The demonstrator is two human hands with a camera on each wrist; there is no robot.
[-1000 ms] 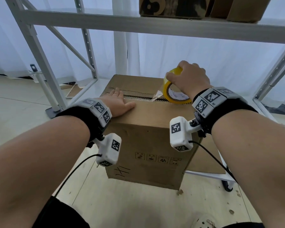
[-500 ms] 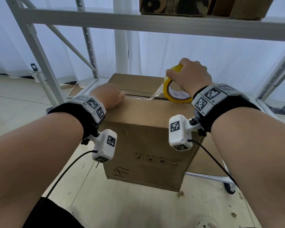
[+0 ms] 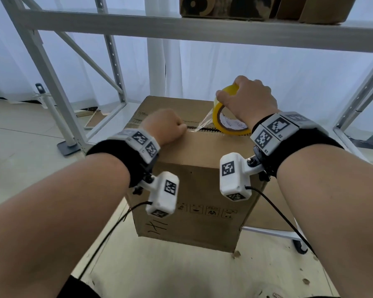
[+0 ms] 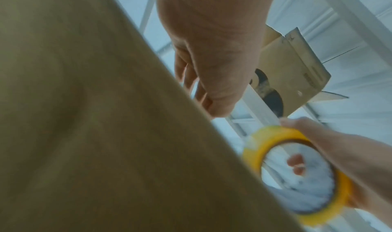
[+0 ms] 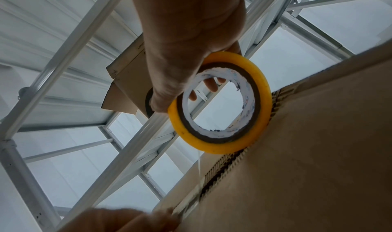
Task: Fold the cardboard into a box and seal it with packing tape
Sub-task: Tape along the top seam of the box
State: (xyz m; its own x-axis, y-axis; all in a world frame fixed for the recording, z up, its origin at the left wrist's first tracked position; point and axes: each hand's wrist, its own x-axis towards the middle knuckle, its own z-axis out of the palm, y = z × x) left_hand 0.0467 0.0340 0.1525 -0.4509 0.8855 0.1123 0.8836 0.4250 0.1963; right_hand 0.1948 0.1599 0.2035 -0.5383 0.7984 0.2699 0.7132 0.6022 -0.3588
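While the right hand grips a yellow tape roll standing on edge on top of the box, the left hand has changed its shape. A second ago it lay flat, fingers spread across the near flap. Now it is curled into a loose fist, knuckles resting on the seam where the two top flaps meet. Whether it pinches the tape end or only presses on it cannot be told from these views.

A short strip of clear tape runs taut from the roll down to the seam beside the left knuckles. The right wrist view shows fingers hooked through the roll's core and the thumb on its outer rim, so this hand is clamped on the roll. The roll touches the box right over the seam, which still shows a dark open gap.

The box stands upright on a pale wooden floor, flaps folded shut, in front of a white metal rack that holds other cartons on its shelf.

Judging from this, folding is done and sealing has just begun: the left hand seems to anchor the tape's start so the right can draw the roll along the seam. Most of the seam is still untaped.
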